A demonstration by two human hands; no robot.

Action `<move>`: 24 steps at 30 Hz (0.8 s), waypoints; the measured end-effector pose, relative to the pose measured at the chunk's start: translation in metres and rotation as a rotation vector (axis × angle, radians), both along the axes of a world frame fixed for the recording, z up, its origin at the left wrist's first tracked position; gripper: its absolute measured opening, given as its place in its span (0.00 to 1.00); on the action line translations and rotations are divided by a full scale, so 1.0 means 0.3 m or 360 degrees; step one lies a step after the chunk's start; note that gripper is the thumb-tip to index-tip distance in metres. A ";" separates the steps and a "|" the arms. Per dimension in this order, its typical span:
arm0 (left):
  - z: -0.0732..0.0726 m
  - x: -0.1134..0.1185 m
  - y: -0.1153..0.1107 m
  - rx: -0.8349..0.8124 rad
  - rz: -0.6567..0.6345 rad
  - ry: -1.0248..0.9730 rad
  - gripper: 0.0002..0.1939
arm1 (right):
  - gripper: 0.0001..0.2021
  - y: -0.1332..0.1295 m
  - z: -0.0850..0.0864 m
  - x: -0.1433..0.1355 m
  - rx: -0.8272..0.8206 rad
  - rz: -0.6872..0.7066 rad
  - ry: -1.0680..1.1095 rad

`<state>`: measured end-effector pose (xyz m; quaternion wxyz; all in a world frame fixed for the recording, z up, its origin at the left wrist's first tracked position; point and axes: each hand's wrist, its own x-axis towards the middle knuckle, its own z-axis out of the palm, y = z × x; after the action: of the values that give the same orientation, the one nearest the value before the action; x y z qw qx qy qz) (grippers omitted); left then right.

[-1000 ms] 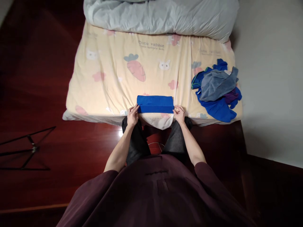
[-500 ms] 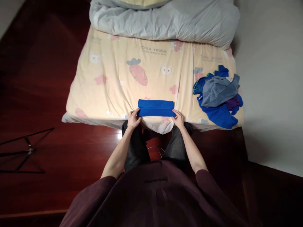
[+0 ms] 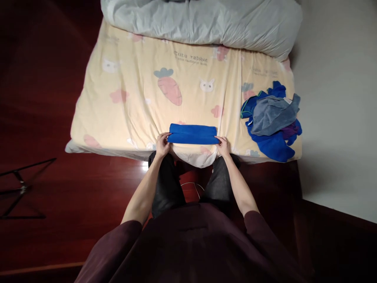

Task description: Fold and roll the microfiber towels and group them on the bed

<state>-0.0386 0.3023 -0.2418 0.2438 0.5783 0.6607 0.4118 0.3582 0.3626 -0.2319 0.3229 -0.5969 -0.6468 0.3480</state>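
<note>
A blue cloth (image 3: 193, 134), folded into a long narrow strip, lies across the near edge of the bed. A crease runs along its length. My left hand (image 3: 163, 145) pinches the cloth's left end, thumb and fingers together at the near corner. At the opposite end, my right hand (image 3: 223, 146) grips the near right corner between thumb and fingertips. Both forearms reach forward from my lap.
To the right lies a crumpled pile of blue, grey and purple cloths (image 3: 273, 116). A pale quilt (image 3: 203, 23) is bunched across the far part of the patterned bed sheet (image 3: 135, 102). Black stand legs (image 3: 22, 188) rest on the dark red floor at left; a wall (image 3: 338, 98) borders the right.
My fingers have closed further on the cloth's two ends. Its left end has shifted slightly left, and the fold line looks less straight. The camera view has also moved a little.
</note>
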 end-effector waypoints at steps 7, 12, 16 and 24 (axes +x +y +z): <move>-0.019 -0.006 0.010 -0.0012 0.0042 -0.0060 0.19 | 0.11 0.023 -0.038 -0.001 -0.0060 -0.0100 0.0243; -0.023 -0.007 0.006 -0.0003 0.0082 -0.0102 0.22 | 0.21 0.016 -0.039 -0.007 -0.0121 -0.0145 0.0256; -0.020 -0.004 0.005 -0.0025 0.0106 -0.0099 0.23 | 0.27 0.009 -0.012 -0.012 -0.0083 -0.0149 0.0199; 0.006 0.005 0.004 -0.0042 0.0135 -0.0129 0.20 | 0.31 0.003 0.034 -0.029 -0.0054 -0.0179 0.0181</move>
<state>-0.0371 0.3036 -0.2401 0.2605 0.5294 0.6796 0.4360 0.3495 0.3634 -0.2216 0.3679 -0.6169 -0.5870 0.3736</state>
